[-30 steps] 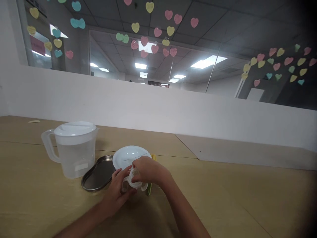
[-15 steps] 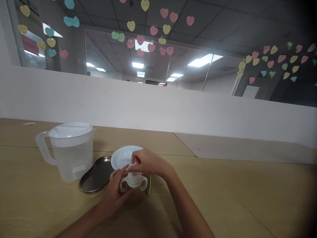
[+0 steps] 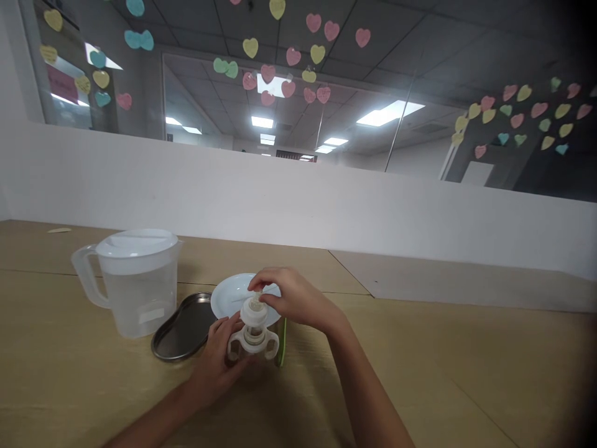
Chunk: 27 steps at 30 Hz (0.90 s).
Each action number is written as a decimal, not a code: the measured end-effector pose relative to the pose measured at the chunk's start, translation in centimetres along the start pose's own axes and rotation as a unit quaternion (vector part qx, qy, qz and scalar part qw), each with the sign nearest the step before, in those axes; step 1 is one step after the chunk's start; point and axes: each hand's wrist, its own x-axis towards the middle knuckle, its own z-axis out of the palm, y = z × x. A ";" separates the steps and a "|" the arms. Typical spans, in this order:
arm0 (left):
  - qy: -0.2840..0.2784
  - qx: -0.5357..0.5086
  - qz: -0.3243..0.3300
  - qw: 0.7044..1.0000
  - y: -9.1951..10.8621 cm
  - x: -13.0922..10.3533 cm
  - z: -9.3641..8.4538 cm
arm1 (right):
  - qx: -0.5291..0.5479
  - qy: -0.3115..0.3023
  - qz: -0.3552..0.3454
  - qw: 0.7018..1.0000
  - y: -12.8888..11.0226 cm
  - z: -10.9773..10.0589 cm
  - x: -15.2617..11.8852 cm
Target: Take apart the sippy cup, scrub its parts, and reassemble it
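A baby bottle (image 3: 254, 339) with two white side handles stands on the table. My left hand (image 3: 217, 361) is wrapped round its left side, fingers behind and thumb in front. Just above the bottle's open neck is a white collar with a clear nipple (image 3: 254, 311). My right hand (image 3: 289, 295) pinches the nipple's tip between thumb and fingers. Behind them lies a white plate (image 3: 228, 295) with a thin, pale stick-like item on it, partly hidden by my right hand. A green object (image 3: 282, 342) is beside the bottle's right handle.
A clear lidded pitcher (image 3: 140, 298) stands at the left, its handle pointing left. Between pitcher and plate lies a curved metal tray (image 3: 184, 330). A small flat pale piece (image 3: 59, 230) lies far left. A white wall (image 3: 280, 196) rises behind the table.
My right hand has risen from the bottle top, lifting the collar and nipple off the neck, which now shows. My left hand stays round the bottle. The view has shifted slightly.
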 end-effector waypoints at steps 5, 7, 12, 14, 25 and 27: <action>0.019 -0.038 0.021 0.999 0.5 0.0 -0.7 | 0.020 0.110 -0.014 0.994 -1.0 -0.7 -0.4; 0.033 -0.049 0.030 0.998 0.5 -0.1 -1.0 | 0.028 0.157 -0.028 0.987 -1.3 -0.7 -0.3; 0.052 -0.048 0.053 0.996 0.3 -0.1 -1.3 | 0.027 0.234 -0.056 0.970 -1.3 -0.4 0.0; 0.042 -0.053 0.056 0.996 0.2 0.1 -1.5 | 0.033 0.241 -0.060 0.968 -1.0 -0.1 0.2; 0.009 -0.079 0.043 0.996 0.1 0.4 -1.7 | 0.043 0.222 -0.033 0.974 0.3 1.4 1.4; 0.018 -0.071 0.042 0.996 -0.2 0.4 -1.6 | 0.037 0.229 -0.023 0.972 0.5 1.4 1.5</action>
